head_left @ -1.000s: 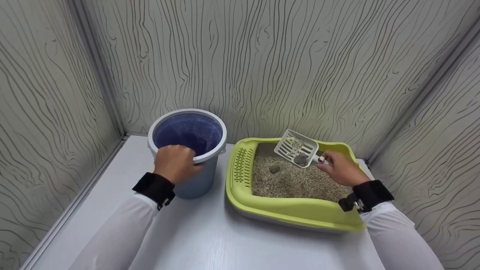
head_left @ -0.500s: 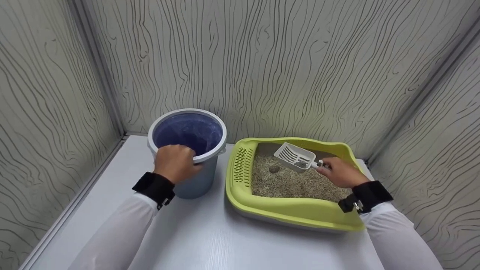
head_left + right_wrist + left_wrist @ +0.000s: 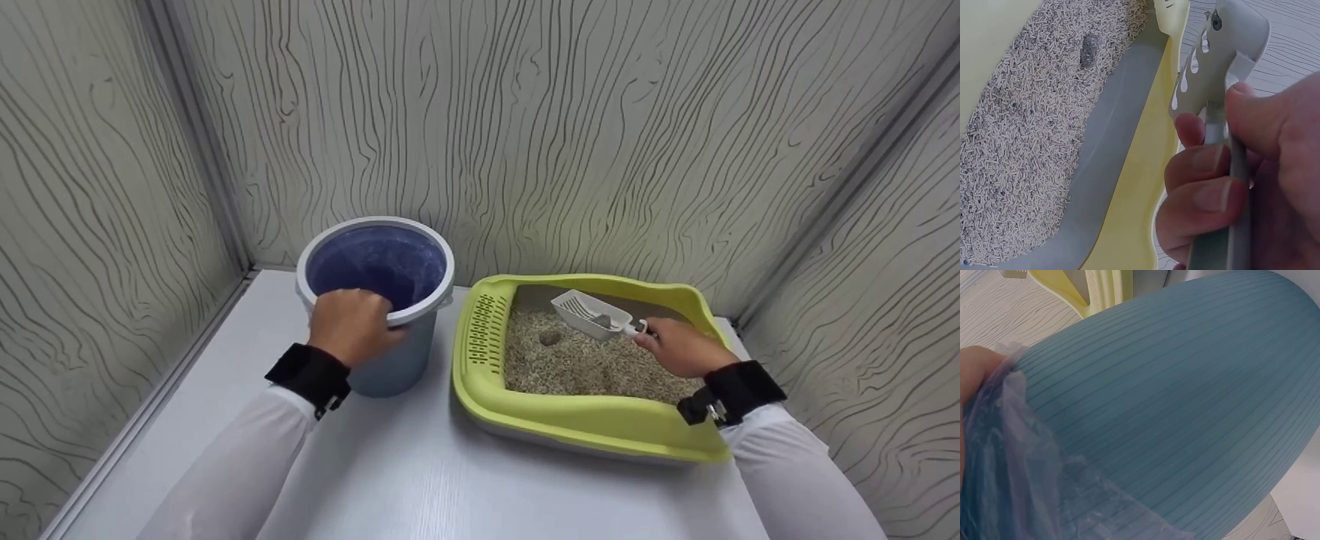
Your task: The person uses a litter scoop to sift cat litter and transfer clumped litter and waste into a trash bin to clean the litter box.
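Note:
My left hand (image 3: 351,328) grips the near rim of a blue trash bin (image 3: 394,352) with a pale ring round its top. A thin translucent bag (image 3: 1039,439) hangs over the bin's side by that hand in the left wrist view. The fingers of my right hand (image 3: 684,346) are curled round the handle of a white slotted litter scoop (image 3: 581,313). A grey clump (image 3: 602,320) lies in the scoop, which is tilted and held over the litter box (image 3: 592,416). Another clump (image 3: 550,337) sits on the litter (image 3: 577,375) below.
The yellow-green rim of the box stands close to the bin's right side, with a perforated step (image 3: 486,334) at its left end. Both stand on a white table (image 3: 390,480). Wood-patterned panels (image 3: 480,135) close off the back and both sides.
The scoop has dropped slightly and tilted differently; the loose litter seen on its slots a second ago is gone, while the clump stays in it. The left hand and bin have not moved.

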Demonstrator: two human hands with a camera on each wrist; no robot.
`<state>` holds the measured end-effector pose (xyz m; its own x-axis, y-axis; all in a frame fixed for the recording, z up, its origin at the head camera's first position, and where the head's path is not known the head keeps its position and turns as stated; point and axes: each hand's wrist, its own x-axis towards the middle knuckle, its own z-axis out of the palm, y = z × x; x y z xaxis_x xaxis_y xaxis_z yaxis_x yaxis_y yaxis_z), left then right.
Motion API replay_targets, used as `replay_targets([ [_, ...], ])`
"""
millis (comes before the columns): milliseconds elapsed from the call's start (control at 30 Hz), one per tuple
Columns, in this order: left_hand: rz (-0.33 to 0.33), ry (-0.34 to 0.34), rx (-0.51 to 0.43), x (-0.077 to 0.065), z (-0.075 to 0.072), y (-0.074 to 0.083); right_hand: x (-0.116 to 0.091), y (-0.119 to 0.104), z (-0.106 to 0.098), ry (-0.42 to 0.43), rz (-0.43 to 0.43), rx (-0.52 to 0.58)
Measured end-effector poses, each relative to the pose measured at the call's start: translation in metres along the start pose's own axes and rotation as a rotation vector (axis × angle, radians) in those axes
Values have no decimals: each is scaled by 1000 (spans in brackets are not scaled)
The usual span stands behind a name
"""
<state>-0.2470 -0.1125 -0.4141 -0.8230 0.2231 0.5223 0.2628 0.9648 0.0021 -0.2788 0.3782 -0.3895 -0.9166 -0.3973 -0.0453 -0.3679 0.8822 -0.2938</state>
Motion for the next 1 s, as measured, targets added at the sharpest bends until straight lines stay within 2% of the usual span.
replay_targets([
  [133, 2, 7, -1, -1, 1, 0, -1, 1, 1, -3, -7, -1],
  [333, 4, 12, -2, -1, 1, 0, -1, -1, 0, -2, 31, -11],
  [633, -3, -20, -4, 1, -1, 0, 1, -3, 2, 72, 92, -50],
  [800, -9, -30, -3, 0, -1, 0, 2, -3, 3, 95, 94, -53],
  [1000, -11, -16, 5, -1, -1, 0, 2, -3, 2, 73, 115, -57],
])
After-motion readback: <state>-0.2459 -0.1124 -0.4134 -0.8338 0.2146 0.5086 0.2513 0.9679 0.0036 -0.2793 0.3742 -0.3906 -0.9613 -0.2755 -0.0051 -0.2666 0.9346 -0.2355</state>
